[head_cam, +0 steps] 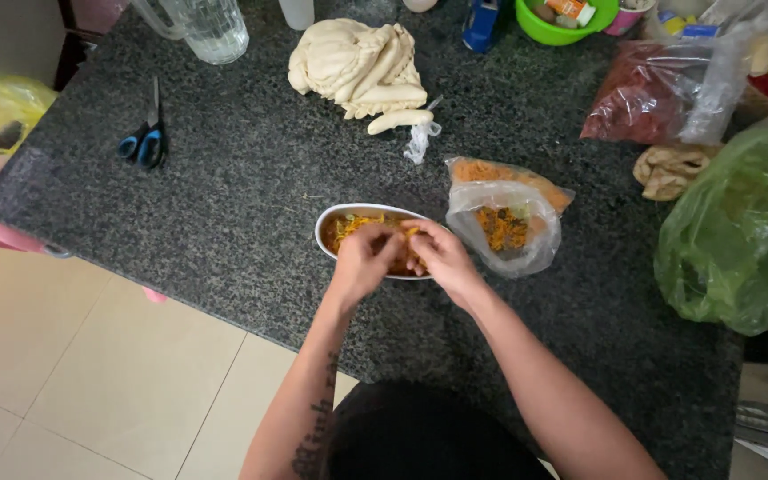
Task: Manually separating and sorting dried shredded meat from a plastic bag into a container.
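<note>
A small white bowl (329, 220) with orange flower petals and a bit of green sits on the dark speckled counter (251, 169). Both my hands are over it, close together. My left hand (364, 258) and my right hand (437, 253) pinch an orange flower between their fingertips above the bowl. Just right of the bowl lies an open clear plastic bag (504, 218) with more orange flowers inside.
Blue-handled scissors (144, 138) lie at the left. A pile of cream cloth gloves (359, 67) is at the back, a clear jug (211, 27) beside it. A green plastic bag (744, 231), a bag of red stuff (646, 93) and a green bowl (562, 22) stand at the right. The counter's front edge runs diagonally.
</note>
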